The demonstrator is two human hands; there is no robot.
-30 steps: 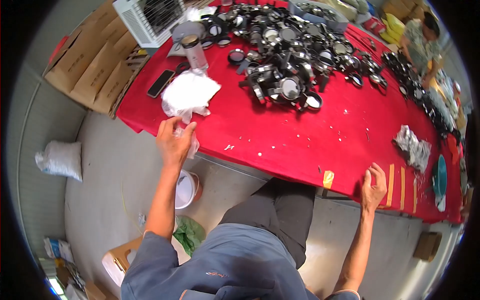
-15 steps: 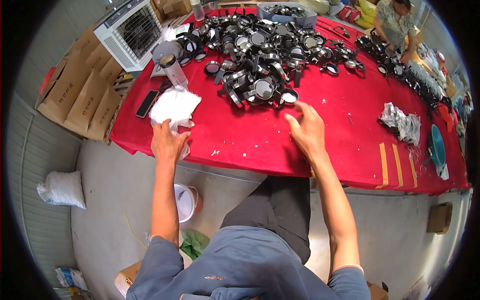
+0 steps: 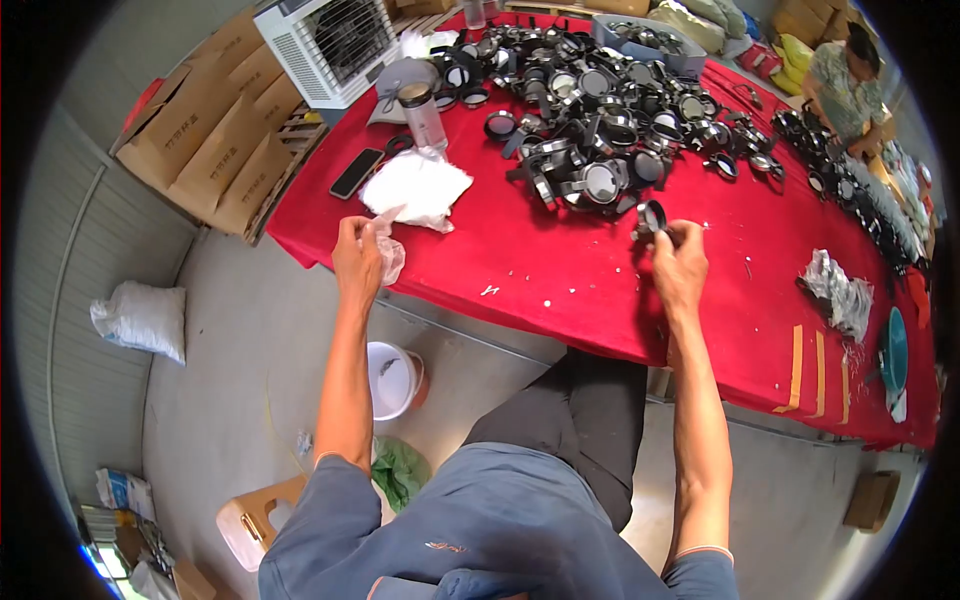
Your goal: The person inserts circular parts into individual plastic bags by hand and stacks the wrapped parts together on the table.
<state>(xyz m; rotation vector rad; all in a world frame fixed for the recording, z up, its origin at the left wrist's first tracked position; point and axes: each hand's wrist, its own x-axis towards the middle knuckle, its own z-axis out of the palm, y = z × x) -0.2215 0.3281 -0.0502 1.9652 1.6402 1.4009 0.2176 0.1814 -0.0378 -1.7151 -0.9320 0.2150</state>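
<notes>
Watching from my end, head view. Right hand point(image 3: 680, 258), right of frame centre: thumb and fingertips pinching the near edge of a dark round part point(image 3: 652, 217), which stands tilted, just beyond the fingertips. I cannot tell whether it is off the cloth. Left hand point(image 3: 358, 258), left of centre: fingers drawn together on clear plastic film point(image 3: 390, 252) that hangs over the front edge of the red-covered desk point(image 3: 560, 268).

Step in hand, as I judge it: one part taken singly, film gripped on the other side. Next move calls for a firm hold on the rim and a light one on the film, which looks thin and apt to cling.

Lie of things: round part near the lower right edge of the heap of similar parts point(image 3: 590, 120), top centre; well apart from the left hand. White stack point(image 3: 415, 192) just beyond the film, phone point(image 3: 357, 174) beside it, upper left.
</notes>
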